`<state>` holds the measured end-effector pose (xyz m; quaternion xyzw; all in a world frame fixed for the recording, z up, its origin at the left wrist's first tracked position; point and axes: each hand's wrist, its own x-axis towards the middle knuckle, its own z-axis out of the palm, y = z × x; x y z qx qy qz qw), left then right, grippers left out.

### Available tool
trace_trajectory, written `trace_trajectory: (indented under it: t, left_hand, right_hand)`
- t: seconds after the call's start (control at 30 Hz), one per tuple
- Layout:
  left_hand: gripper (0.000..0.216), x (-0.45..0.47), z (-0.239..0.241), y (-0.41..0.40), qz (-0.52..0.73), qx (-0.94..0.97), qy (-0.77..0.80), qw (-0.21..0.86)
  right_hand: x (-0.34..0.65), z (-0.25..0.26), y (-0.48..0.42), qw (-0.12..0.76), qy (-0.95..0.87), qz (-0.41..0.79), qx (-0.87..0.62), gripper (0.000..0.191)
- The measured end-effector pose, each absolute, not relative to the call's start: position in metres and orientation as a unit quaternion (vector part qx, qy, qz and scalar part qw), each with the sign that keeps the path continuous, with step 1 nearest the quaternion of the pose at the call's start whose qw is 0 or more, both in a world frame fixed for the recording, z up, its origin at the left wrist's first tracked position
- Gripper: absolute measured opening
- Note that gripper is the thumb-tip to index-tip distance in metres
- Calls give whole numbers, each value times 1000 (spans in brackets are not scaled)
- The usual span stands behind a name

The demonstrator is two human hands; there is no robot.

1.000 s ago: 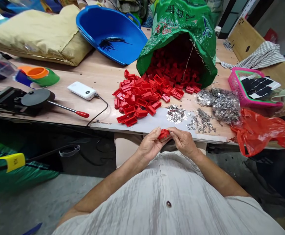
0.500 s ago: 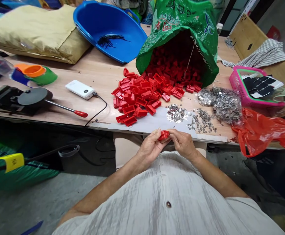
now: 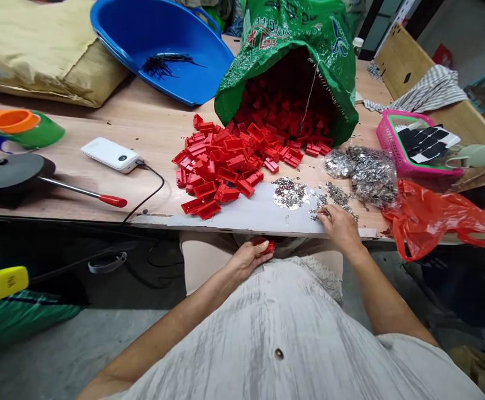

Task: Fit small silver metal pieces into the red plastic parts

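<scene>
My left hand (image 3: 248,258) is closed around a small red plastic part (image 3: 268,247), held low over my lap by the table's front edge. My right hand (image 3: 337,223) reaches onto the tabletop, its thumb and forefinger pinched at the near side of a scatter of small metal pieces (image 3: 338,193); whether a piece is between the fingertips is too small to tell. Left of that scatter lies a pile of flat shiny metal pieces (image 3: 290,193) on a pale sheet (image 3: 263,208). A heap of red plastic parts (image 3: 221,161) spills from a green sack (image 3: 286,33).
Further left are a white power bank (image 3: 109,155) with a black cable and a tool with a red-tipped lever (image 3: 113,200). A blue basin (image 3: 200,66) stands behind. To the right are clear bags of metal pieces (image 3: 373,176), a pink basket (image 3: 392,139) and a red plastic bag (image 3: 429,222).
My right hand has left the red part and moved right and forward to the small metal pieces. My left hand keeps the red part, now slightly lower. The view has shifted a little.
</scene>
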<state>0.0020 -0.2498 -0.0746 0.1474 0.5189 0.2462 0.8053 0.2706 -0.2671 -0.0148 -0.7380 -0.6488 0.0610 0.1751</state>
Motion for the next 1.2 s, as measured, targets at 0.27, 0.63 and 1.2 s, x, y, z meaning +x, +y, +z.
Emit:
trace_trajectory:
  t: [0.27, 0.63, 1.2]
  left_hand:
    - [36, -1, -77, -246, 241, 241, 528, 778]
    - [28, -40, -8, -184, 315, 748, 567, 139]
    - [5, -17, 8, -193, 329, 624, 531, 469]
  right_hand:
    - [268, -17, -253, 106, -627, 46, -770, 12]
    - [264, -16, -249, 155, -658, 48, -735, 15]
    - [198, 13, -259, 408, -616, 279, -613, 16]
